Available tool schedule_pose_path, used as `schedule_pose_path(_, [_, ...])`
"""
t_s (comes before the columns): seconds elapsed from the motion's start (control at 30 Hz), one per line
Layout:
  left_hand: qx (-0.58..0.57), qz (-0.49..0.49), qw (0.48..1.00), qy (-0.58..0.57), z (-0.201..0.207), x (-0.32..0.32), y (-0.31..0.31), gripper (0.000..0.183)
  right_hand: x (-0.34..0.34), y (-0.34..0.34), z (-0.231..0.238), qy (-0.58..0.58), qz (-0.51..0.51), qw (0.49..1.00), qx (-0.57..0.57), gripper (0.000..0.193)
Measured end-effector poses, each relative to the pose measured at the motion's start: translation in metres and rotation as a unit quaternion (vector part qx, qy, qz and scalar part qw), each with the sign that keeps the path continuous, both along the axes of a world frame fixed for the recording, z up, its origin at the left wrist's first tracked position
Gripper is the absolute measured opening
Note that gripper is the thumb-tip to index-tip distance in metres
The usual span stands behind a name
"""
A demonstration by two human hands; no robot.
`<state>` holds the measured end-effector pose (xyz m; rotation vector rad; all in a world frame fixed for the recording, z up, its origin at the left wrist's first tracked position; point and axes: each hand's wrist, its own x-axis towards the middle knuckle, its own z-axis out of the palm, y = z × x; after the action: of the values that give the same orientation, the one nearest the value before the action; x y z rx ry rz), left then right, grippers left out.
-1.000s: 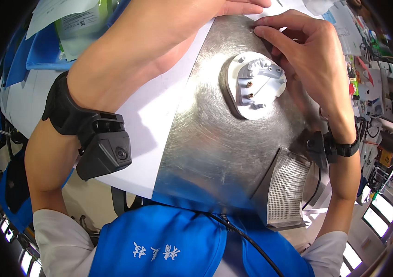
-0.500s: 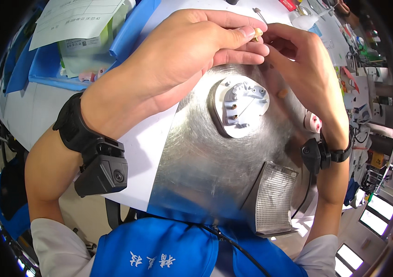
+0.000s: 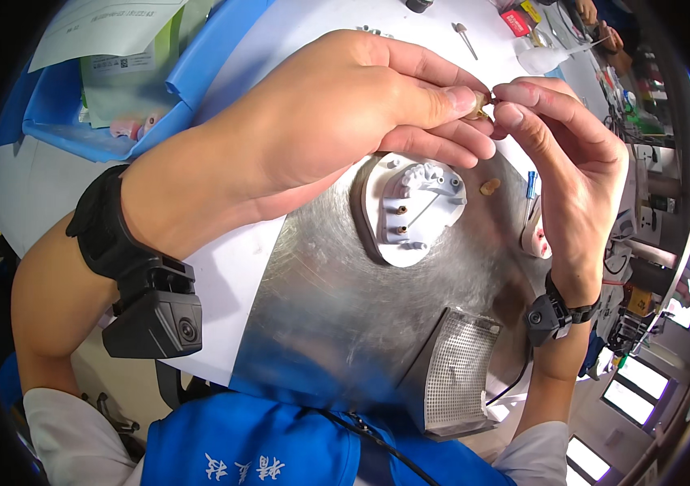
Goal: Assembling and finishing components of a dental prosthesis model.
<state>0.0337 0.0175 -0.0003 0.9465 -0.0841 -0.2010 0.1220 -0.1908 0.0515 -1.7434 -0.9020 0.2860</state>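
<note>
My left hand [image 3: 393, 105] pinches a small gold-and-ivory piece, which looks like a dental crown [image 3: 481, 108], between thumb and fingers. Its lower fingers stretch out beneath. Thumb and forefinger of my right hand [image 3: 563, 138] are pressed together right beside the crown; a tiny dark bit shows at their tips, too small to name. Below the hands, a grey-white dental model [image 3: 423, 202] with teeth and brass-coloured sockets lies on a round white base [image 3: 377, 235]. A small yellowish piece [image 3: 490, 187] rests on the metal plate [image 3: 320, 316] to the model's right.
Near the right wrist, a blue-handled tool [image 3: 530, 185] stands by a pink-and-white holder [image 3: 538, 236]. A perforated metal guard [image 3: 458, 368] is at the plate's near edge. A blue tray [image 3: 102, 146] with papers sits far left. A mounted bit [image 3: 465, 39] and squeeze bottle [image 3: 541, 59] lie beyond.
The view has shifted slightly. My right hand has turned, bringing its pinched fingertips up to the crown's right side. My left hand still holds the crown.
</note>
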Motion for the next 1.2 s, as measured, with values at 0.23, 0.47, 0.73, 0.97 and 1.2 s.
schedule_pose_path(0.23, [0.011, -0.008, 0.999, -0.038, -0.004, 0.001, 0.002, 0.037, 0.004, -0.002, -0.005, -0.021, 0.026, 0.999, -0.006, 0.017])
schedule_pose_path(0.47, [0.014, 0.002, 0.999, -0.033, -0.002, 0.000, 0.000, 0.035, 0.006, -0.006, -0.003, 0.044, 0.042, 0.998, -0.005, 0.018])
schedule_pose_path(0.73, [-0.006, 0.032, 0.999, -0.019, 0.002, -0.001, -0.002, 0.030, 0.006, -0.007, 0.005, 0.131, -0.006, 0.990, -0.047, 0.017])
schedule_pose_path(0.97, [-0.024, 0.064, 0.998, -0.001, 0.003, 0.001, -0.004, 0.030, -0.003, -0.003, 0.000, 0.065, -0.029, 0.997, -0.033, 0.017])
schedule_pose_path(1.2, [-0.102, -0.105, 0.989, -0.027, -0.011, 0.005, 0.018, 0.038, -0.007, 0.000, -0.004, 0.008, -0.032, 0.999, -0.031, 0.016])
